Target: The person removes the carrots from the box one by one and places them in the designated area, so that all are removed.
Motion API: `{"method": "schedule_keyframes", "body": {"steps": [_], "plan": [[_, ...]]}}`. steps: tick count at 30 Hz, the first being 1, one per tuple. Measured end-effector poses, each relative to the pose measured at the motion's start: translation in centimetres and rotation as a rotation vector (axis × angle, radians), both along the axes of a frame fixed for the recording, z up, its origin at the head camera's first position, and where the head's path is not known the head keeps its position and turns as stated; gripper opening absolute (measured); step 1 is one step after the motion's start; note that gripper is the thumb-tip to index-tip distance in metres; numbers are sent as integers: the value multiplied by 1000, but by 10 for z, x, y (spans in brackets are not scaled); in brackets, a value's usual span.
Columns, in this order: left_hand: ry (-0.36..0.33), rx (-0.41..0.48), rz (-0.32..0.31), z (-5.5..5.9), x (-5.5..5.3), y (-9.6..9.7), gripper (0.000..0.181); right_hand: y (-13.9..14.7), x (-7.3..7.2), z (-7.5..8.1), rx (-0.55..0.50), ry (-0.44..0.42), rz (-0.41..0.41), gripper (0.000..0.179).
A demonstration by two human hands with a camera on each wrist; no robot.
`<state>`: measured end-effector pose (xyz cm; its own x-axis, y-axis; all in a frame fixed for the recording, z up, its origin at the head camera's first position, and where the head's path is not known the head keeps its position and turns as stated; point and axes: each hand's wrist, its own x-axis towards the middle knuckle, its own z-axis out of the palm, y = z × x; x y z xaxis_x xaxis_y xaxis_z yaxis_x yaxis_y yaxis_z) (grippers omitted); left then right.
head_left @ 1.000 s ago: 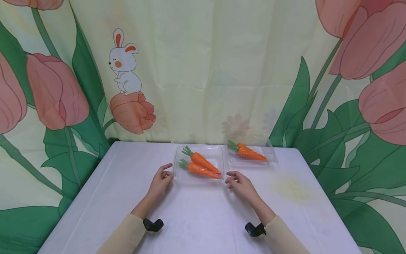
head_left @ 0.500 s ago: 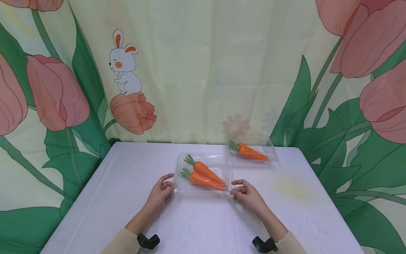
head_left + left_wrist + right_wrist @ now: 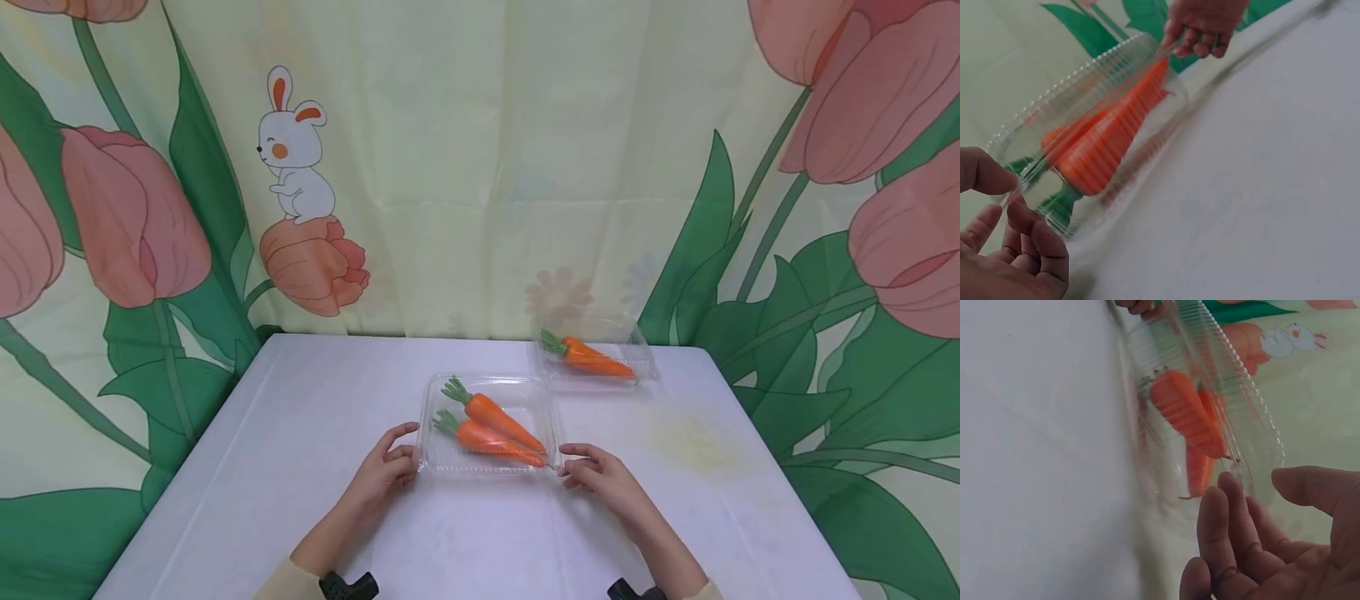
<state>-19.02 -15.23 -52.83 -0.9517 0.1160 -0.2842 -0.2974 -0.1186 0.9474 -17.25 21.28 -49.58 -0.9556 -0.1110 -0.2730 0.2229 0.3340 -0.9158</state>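
Observation:
Two orange carrots with green tops lie in a clear plastic box, visible through its walls. At the box's near left corner, my left hand pinches the rim between thumb and finger, as the left wrist view shows. My right hand holds the near right corner, its thumb and fingertips on either side of the rim; other fingers are relaxed. How firmly it pinches is hard to see through the clear plastic.
A second clear plastic box with carrot inside stands behind on the right, near the table's back edge. White cloth covers the table. A curtain printed with tulips and a rabbit hangs behind it.
Both hands have drawn the box with two carrots towards me and slightly right, away from the table's back edge. The second box has stayed in place.

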Motion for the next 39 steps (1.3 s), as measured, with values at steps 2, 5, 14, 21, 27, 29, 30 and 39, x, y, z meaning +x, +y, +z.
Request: {"method": "schedule_keyframes", "body": {"steps": [2,5,14,21,27,29,30,39], "plan": [[-9,27,-22,1,3,-1,65,2,2,-1,-9,-5,4,44],[-25,88,-54,1,6,-1,68,5,7,-3,-25,-1,0,44],[-81,209,-157,-2,21,-2,85,-1,25,-6,-56,-13,-100,56],[-59,174,-147,-6,29,-4,82,-10,36,-13,-40,14,-238,51],[-45,141,-173,-3,35,-7,82,-9,43,-13,-29,3,-257,47],[-30,113,-179,-1,36,-9,82,-9,46,-13,-25,-4,-250,45],[-20,96,-181,0,37,-9,82,-8,46,-13,-23,-1,-249,44],[-15,51,-176,4,38,-9,71,-9,52,-19,-48,13,-292,37]]}}
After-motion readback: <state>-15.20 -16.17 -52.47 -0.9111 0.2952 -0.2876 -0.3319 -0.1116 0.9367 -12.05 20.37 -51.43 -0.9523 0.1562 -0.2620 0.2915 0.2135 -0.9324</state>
